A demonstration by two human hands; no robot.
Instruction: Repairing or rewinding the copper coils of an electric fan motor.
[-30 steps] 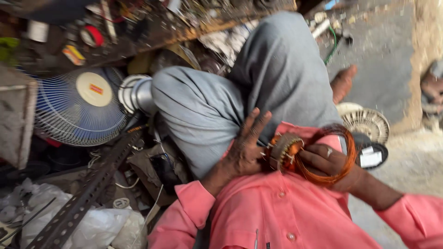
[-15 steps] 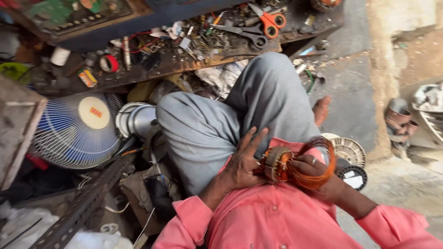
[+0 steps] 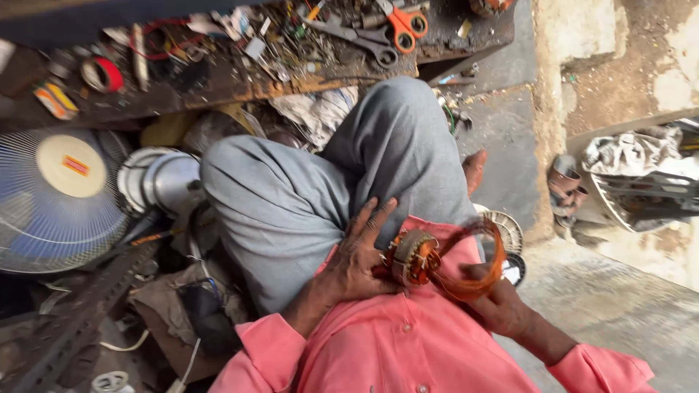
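Both my hands grip a motor coil (image 3: 413, 258) at lower centre: left hand (image 3: 358, 258) half-closed on it, right hand (image 3: 499, 302) closed on its copper wire loop (image 3: 480, 269).

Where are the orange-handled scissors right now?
In the head view, the orange-handled scissors lie at the top edge, right of centre, on the cluttered workbench, beside a grey wrench, beyond the raised grey-trousered knee.

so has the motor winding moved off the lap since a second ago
No. The motor winding sits between the left hand and right hand, against the grey knee as before.
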